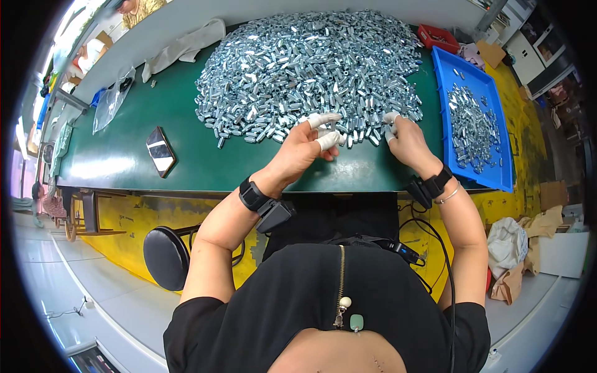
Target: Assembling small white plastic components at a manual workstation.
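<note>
A large heap of silvery coupling nuts (298,74), small and six-sided, covers the back middle of the green table. My left hand (298,152) is at the heap's near edge, with white covers on the thumb and forefinger. Between those fingertips a small silvery piece shows, seemingly one of the nuts. To the right, my right hand (409,144) is bent over the heap's front right edge, its white-covered fingertips drawn together. What they hold, if anything, is hidden. Both wrists wear black straps with small boxes.
A blue tray (507,158) with loose metal pieces stands at the table's right edge, near a red bin (438,37). A phone (161,151), a plastic bag (114,102) and a pale cloth (183,50) lie on the left. Below is a black stool (166,258). Other people are at far left.
</note>
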